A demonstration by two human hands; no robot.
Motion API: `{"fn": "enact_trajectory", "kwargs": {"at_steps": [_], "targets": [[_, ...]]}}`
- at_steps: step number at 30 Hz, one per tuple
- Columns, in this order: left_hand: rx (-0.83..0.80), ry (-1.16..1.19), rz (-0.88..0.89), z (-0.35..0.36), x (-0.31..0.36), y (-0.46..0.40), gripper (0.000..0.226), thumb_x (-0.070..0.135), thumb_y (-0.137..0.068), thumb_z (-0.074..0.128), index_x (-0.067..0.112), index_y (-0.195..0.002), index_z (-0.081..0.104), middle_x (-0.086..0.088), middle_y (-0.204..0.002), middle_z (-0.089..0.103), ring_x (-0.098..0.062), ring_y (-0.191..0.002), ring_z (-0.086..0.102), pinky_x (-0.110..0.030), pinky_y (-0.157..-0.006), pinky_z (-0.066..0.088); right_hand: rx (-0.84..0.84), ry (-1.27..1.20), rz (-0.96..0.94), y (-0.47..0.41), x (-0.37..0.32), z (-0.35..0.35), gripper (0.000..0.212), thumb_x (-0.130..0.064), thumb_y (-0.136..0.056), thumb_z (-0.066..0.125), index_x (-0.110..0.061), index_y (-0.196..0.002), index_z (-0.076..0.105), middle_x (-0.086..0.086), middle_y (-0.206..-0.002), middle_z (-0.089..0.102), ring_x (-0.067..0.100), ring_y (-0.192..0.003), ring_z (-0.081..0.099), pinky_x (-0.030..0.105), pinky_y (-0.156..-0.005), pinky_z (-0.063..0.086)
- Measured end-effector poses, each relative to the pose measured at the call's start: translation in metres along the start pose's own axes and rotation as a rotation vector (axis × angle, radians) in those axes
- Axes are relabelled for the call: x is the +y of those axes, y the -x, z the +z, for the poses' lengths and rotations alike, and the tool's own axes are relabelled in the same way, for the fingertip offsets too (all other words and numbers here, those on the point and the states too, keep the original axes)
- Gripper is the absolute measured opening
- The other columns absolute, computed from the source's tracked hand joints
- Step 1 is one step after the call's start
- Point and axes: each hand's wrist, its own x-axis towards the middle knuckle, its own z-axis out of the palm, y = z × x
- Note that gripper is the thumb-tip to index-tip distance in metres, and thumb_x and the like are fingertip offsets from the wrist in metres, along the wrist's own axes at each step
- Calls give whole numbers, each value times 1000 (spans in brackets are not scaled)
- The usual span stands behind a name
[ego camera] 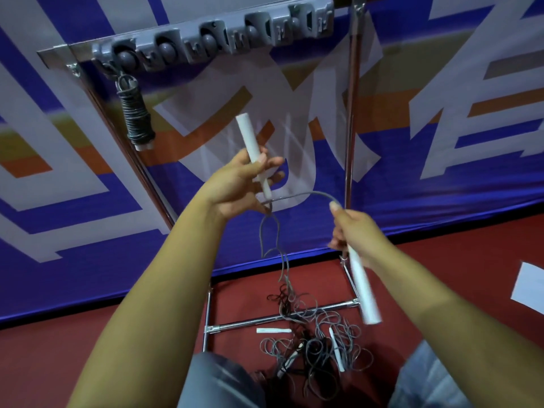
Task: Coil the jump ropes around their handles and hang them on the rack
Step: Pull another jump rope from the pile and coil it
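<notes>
Red floor (123, 343) under a blue, white and orange banner (441, 178), with a metal rack (351, 119) in front.
Left hand (235, 184) grips one white handle (253, 151) below the rack's grey holder (212, 39), its long axis near upright, top tipped left; right hand (353, 231) grips the other handle (363, 285), pointing down-right. The cord (306, 195) arcs between them; a coiled rope (136, 113) hangs at the holder's left end, a tangled pile (318, 346) at the rack's foot.
</notes>
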Motion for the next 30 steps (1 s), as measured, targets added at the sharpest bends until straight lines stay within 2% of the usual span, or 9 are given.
{"fn": "enact_trajectory", "kwargs": {"at_steps": [4, 7, 11, 15, 18, 22, 23, 26, 30], "targets": [[-39, -214, -72, 3, -10, 0, 18, 7, -92, 54, 24, -91, 58, 6, -108, 69, -22, -114, 58, -64, -85, 37, -164, -442, 277, 6, -43, -1, 38, -34, -96, 53, -15, -65, 42, -5, -41, 28, 9, -38, 35, 25, -51, 51], [58, -381, -9, 9, -13, 1, 23, 0, -88, 59, 23, -89, 64, 3, -112, 69, -21, -114, 58, -57, -85, 42, -259, -706, 452, 9, -59, -3, 31, -26, -96, 52, -9, -71, 47, -3, -45, 33, 8, -37, 37, 19, -43, 46], [127, -478, 376, 18, -16, 7, 22, -6, -84, 64, 14, -91, 69, -7, -110, 68, -15, -107, 62, -27, -83, 50, -401, -793, 550, 12, -67, -2, 30, -26, -96, 50, 1, -82, 54, 11, -67, 53, 10, -40, 44, 17, -38, 42], [28, -777, 782, 24, -26, 16, 21, 3, -79, 70, 14, -98, 70, -10, -117, 62, -13, -113, 58, -26, -93, 50, -496, -894, 578, 16, -73, 8, 35, -30, -90, 58, 4, -93, 54, 13, -81, 54, 9, -39, 44, 12, -35, 38], [-50, -775, 762, 33, -40, 26, 24, 5, -80, 69, 20, -99, 70, -7, -119, 58, -11, -113, 56, -20, -93, 46, -512, -883, 469, 16, -78, 14, 28, -29, -87, 60, -2, -91, 55, 6, -77, 51, 6, -45, 44, 8, -39, 34], [-24, -801, 791, 33, -60, 34, 19, 16, -82, 69, 24, -100, 73, -1, -125, 56, -13, -120, 52, -21, -100, 42, -422, -785, 415, 14, -80, 17, 18, -21, -91, 60, -3, -90, 59, 4, -70, 53, 9, -54, 48, 19, -67, 54], [-7, -812, 804, 33, -65, 35, 18, 21, -83, 68, 23, -100, 73, -2, -127, 55, -13, -122, 51, -22, -100, 42, -375, -769, 407, 14, -80, 18, 17, -20, -91, 59, -2, -89, 61, 4, -64, 55, 9, -50, 46, 16, -66, 51], [21, -712, 745, 36, -79, 43, 21, 28, -81, 64, 22, -100, 72, -4, -131, 50, -12, -122, 51, -20, -97, 43, -275, -749, 388, 18, -85, 23, 20, -17, -93, 57, 0, -86, 62, 8, -61, 60, 8, -39, 41, 13, -40, 36], [18, -620, 667, 36, -93, 49, 27, 5, -85, 64, 24, -104, 68, -1, -135, 47, -4, -121, 51, -15, -92, 45, -205, -721, 373, 18, -89, 26, 17, -12, -92, 59, -3, -79, 63, 5, -70, 64, 11, -68, 60, 29, -58, 52]]}}
